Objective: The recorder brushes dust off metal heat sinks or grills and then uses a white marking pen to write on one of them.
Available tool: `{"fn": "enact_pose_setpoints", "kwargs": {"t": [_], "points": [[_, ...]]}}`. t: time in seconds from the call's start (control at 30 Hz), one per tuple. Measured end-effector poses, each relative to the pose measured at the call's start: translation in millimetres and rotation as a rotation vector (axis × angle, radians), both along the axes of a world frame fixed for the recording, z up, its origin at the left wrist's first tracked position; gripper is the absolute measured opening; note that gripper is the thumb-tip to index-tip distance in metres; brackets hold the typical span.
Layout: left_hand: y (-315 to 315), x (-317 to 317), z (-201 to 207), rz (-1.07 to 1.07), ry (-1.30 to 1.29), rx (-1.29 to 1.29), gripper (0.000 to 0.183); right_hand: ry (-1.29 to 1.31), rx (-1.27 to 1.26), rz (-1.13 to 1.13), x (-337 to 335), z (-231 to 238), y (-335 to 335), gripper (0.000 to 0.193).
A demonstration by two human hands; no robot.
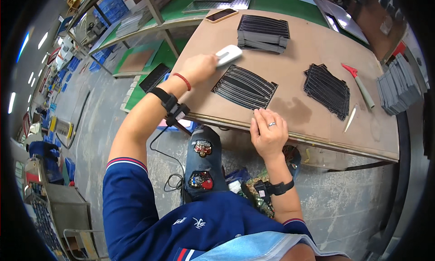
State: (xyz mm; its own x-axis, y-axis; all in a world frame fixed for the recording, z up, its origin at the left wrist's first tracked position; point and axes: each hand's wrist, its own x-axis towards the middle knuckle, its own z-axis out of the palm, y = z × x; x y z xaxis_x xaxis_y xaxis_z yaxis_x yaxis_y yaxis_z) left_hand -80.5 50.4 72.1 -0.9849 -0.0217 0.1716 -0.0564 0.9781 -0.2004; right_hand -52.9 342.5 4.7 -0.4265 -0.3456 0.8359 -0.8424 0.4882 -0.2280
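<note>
- R hand [269,132] at nr edge of brn tabletop [301,57], fingers loosely bent; can't tell if touching slatted blk sheet [245,86], flat just beyond.
- L hand [200,67] grips wht tool [229,55], blurred; fingertips hidden.
- Tabletop shows btw sheet & blk stack [263,32].
- Far L: gray floor [90,138], clutter unclear.

Free room between panel [245,86] and skewed pile [326,91]
</note>
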Motion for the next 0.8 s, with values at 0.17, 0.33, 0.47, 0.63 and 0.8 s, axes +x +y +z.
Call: {"fn": "enact_pose_setpoints", "kwargs": {"t": [0.17, 0.33, 0.47, 0.63, 0.8], "points": [[61.4, 17.3, -3.9, -0.142, -0.086, 0.029, 0.033, -0.021, 0.001, -0.048, -1.1, -8.4, 1.0, 0.019], [75.6, 3.4, 9.5, -0.151, -0.059, 0.01, 0.025, -0.01, 0.028, -0.035, 0.5, 1.7, 9.5, 0.021], [-6.5, -11.9, 7.2, 0.07, 0.052, 0.123, 0.022, -0.008, 0.009, 0.0, 1.5, -4.2, -0.2, 0.021], [100.7, 34.0, 10.2, -0.25, -0.146, 0.1, 0.025, -0.006, 0.028, -0.055, -2.1, -7.7, 3.5, 0.021], [40.7, 7.1, 14.2, 0.068, -0.02, 0.13, 0.027, 0.011, 0.011, -0.024, -0.3, -1.5, 5.3, 0.02]]}}
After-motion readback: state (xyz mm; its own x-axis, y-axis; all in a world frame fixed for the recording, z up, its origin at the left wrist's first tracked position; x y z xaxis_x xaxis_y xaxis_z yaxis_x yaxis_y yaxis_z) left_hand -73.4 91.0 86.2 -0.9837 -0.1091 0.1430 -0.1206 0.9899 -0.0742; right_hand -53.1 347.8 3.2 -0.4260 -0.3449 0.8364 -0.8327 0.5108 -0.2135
